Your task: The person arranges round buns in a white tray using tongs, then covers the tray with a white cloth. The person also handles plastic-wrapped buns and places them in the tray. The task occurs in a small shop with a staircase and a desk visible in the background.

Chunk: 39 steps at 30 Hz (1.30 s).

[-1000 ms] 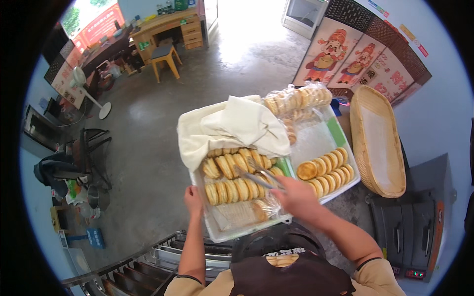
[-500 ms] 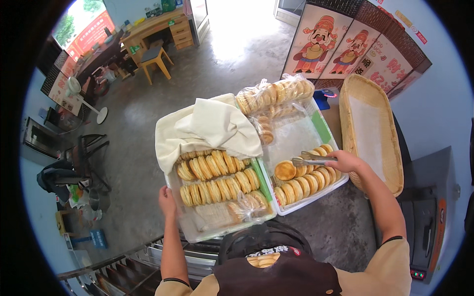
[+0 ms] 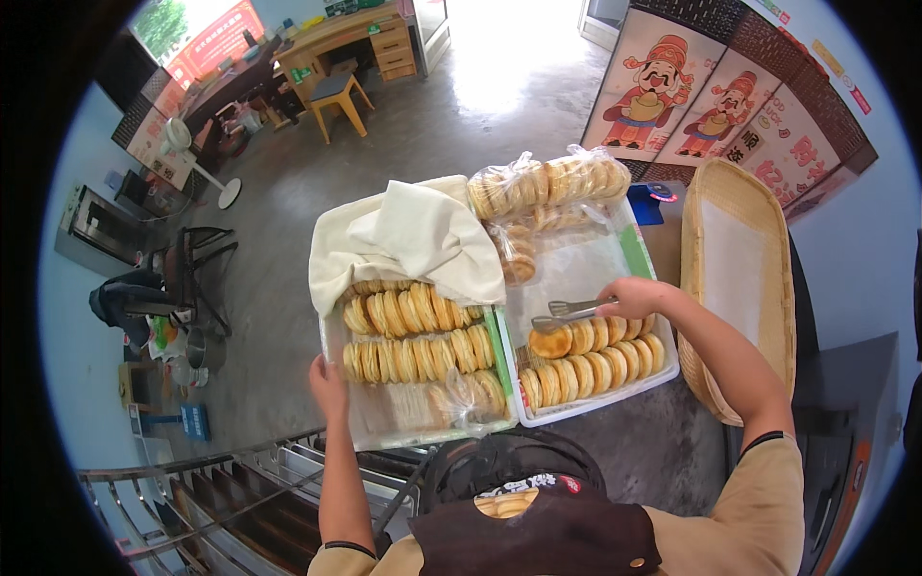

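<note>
Here it sits, high on the head — one wide fisheye view, left of its pair, looking down and forward — close above two white rectangular trays (image 3: pixel 576 278), grey concrete floor (image 3: pixel 394 144) stretching beyond.

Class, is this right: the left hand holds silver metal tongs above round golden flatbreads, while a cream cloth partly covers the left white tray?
Not quite: in the head view, the right hand, not the left hand, holds silver metal tongs above round golden flatbreads, while a cream cloth partly covers the left white tray.
</note>
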{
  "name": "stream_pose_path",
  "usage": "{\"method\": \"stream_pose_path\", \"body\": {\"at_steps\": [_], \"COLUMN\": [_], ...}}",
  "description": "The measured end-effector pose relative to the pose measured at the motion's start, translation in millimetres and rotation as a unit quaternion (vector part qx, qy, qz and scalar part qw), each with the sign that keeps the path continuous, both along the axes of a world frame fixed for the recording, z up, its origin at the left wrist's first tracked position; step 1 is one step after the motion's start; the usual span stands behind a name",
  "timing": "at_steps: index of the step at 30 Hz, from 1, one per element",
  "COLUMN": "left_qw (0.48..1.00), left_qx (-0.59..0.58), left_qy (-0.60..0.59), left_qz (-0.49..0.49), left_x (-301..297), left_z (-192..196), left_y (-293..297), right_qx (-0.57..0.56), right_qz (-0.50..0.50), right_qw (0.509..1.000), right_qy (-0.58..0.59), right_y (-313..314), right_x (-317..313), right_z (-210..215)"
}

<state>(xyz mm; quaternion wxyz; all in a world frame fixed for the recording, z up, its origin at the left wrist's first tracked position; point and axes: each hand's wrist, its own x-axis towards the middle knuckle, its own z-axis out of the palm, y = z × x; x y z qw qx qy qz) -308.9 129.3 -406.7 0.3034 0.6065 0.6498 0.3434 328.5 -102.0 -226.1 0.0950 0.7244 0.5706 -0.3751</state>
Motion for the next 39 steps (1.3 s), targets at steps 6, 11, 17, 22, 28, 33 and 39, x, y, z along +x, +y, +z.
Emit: {"method": "stream_pose_path", "body": {"at_steps": [6, 11, 17, 22, 28, 33, 39], "left_qw": [0.999, 0.999, 0.997, 0.996, 0.994, 0.989, 0.99], "left_qx": [-0.006, -0.01, 0.05, 0.087, 0.055, 0.029, 0.017], "left_qy": [0.023, -0.018, 0.056, 0.001, -0.092, -0.144, -0.139], "left_qz": [0.027, 0.039, -0.005, -0.015, 0.01, 0.031, 0.03], "left_x": [-18.0, -7.9, -2.9, 5.2, 13.7, 12.5, 4.1], "left_z": [-4.4, 10.9, 32.8, 25.3, 23.3, 29.3, 19.6], "left_y": [-23.5, -31.9, -25.1, 0.3, 32.3, 48.4, 42.9], "right_qx": [-0.089, -0.049, 0.016, 0.07, 0.083, 0.065, 0.067], "right_qz": [0.058, -0.015, -0.15, -0.224, -0.079, -0.06, -0.002], "right_qw": [0.993, 0.995, 0.974, 0.948, 0.965, 0.968, 0.991], "right_qy": [0.052, 0.081, 0.167, 0.215, 0.234, 0.234, 0.115], "right_y": [22.3, -11.9, -63.6, -44.8, 89.8, 195.3, 250.1], "right_x": [-13.8, -2.2, 2.7, -51.4, -192.5, -284.9, -348.6], "right_z": [-27.8, -40.1, -2.5, 66.0, 72.4, 19.5, 11.9]}}
